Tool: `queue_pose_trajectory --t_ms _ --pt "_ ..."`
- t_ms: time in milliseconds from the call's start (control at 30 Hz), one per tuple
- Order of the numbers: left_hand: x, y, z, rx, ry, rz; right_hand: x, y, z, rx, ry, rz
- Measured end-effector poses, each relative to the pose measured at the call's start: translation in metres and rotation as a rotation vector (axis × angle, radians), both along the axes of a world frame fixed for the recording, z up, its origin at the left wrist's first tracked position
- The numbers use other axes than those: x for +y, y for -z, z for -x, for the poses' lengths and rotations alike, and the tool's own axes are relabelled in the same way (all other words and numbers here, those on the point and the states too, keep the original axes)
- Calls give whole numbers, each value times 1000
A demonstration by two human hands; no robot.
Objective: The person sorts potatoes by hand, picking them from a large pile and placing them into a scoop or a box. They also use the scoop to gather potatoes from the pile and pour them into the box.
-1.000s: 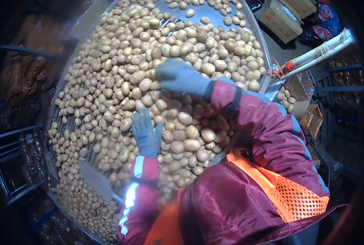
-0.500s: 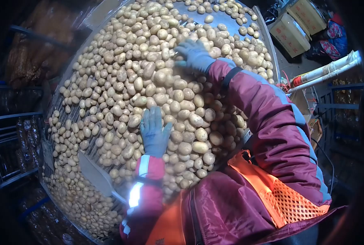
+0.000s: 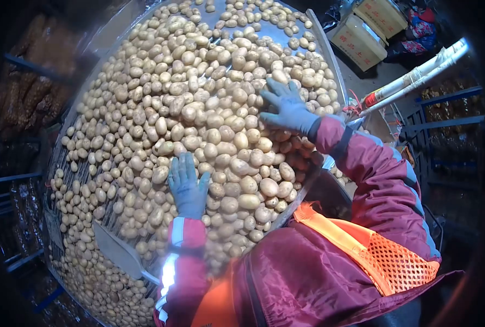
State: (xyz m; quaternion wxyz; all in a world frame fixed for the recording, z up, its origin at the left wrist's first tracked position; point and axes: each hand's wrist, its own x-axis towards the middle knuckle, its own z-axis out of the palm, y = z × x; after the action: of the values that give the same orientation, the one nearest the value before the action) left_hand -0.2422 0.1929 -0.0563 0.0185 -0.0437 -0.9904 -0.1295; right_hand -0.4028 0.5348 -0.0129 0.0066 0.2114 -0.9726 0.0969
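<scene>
A broad heap of pale tan, rounded potatoes (image 3: 248, 184) lies in front of me, piled thickest between my two hands and along the side nearest my body. My left hand (image 3: 189, 191), in a grey-blue glove, is palm down on the potatoes near the middle of the heap, its fingers lying close together and pointing away from me, the thumb held well apart. My right hand (image 3: 290, 109), in a matching glove, is palm down farther up the heap, near its right side, with the fingers spread wide. Neither hand is closed around a potato; whether the palms press on those beneath, I cannot tell.

Below and left of my left hand, a flat grey scoop (image 3: 114, 248) with a pale handle lies on the bed, the handle's end close to my left sleeve (image 3: 190, 267), maroon with a bright reflective band. Much smaller potatoes (image 3: 98, 278) crowd around the scoop's lower side. Dark slats show through at the left, and at the far end a bluish smooth metal surface (image 3: 278, 35) carries scattered potatoes. Beyond the right edge, two white poles (image 3: 416, 76) bound with red slant outward, and brown cardboard boxes (image 3: 358, 46) stand on the floor. An orange mesh vest (image 3: 397, 267) covers my maroon jacket.
</scene>
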Motion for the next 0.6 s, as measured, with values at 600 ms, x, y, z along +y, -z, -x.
queue_pose_trajectory --t_ms 600 --pt "2 -10 3 -68 -13 -31 -129 23 136 -322 7 237"
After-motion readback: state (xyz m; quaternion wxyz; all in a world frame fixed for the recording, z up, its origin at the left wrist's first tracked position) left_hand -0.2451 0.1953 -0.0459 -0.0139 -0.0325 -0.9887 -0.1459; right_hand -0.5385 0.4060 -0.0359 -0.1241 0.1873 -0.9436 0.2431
